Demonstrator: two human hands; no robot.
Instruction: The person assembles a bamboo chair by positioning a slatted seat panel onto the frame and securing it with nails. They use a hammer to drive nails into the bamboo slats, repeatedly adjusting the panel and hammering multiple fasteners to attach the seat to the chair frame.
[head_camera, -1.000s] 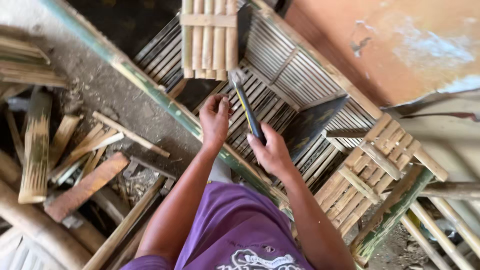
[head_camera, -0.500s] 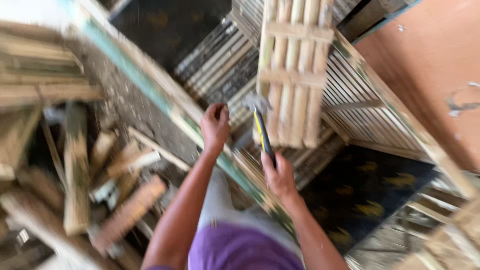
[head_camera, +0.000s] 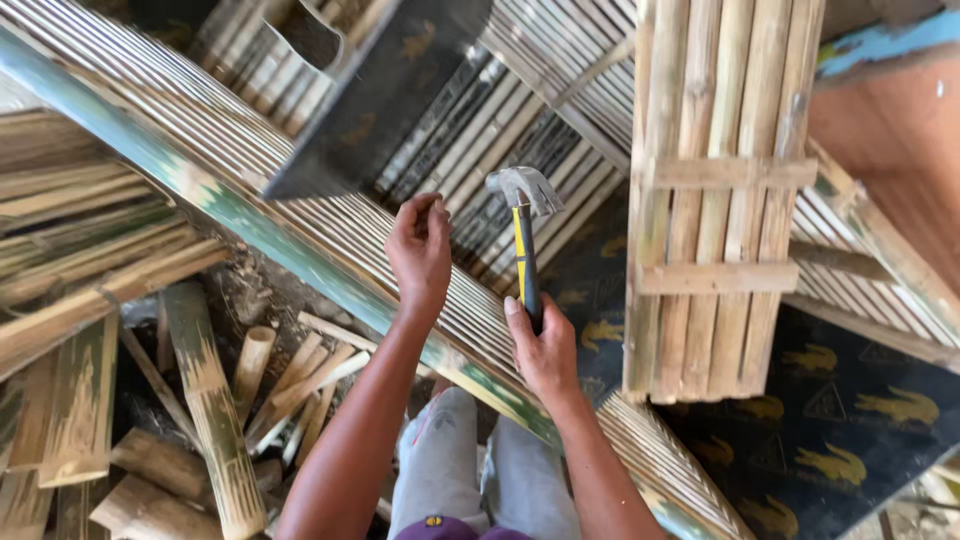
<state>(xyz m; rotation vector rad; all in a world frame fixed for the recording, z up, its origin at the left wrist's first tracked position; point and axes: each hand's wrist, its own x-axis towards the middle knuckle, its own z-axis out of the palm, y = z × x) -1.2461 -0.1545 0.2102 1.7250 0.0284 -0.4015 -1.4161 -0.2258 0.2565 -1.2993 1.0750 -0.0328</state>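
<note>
**A:** From the head camera, what does the right hand (head_camera: 545, 350) have?

**B:** A hammer (head_camera: 525, 235). The fingers are clenched round the lower end of its black and yellow handle, thumb lying along the shaft. The steel head stands well above the fingertips, claw to the right, raised clear of the slats.

**A:** And the left hand (head_camera: 420, 250)?

**B:** Its fingers are curled in and pinched together at the tips, pressed down on the slatted bamboo panel (head_camera: 300, 215). Whether something small sits between the fingertips I cannot tell; it is too small to make out. The hammer head is just to the right of those fingertips, a little higher.

**A:** How does the panel lie?

**B:** It runs slantwise under both hands, from upper left to lower right, with a green-stained bamboo rail (head_camera: 230, 210) along its near edge, just below the left wrist.

**A:** What else is around the fingers?

**B:** To the right of the right hand stands a panel of thicker bamboo poles (head_camera: 720, 130), joined by two flat crosspieces. Beneath it lies a dark patterned mat (head_camera: 820, 430). Above the left fingers a dark board (head_camera: 385, 90) lies tilted over more slats. Left of and below the left arm is a heap of split bamboo offcuts (head_camera: 210, 400) on the dirt. The person's grey-trousered knees (head_camera: 480, 470) show between the forearms.
</note>
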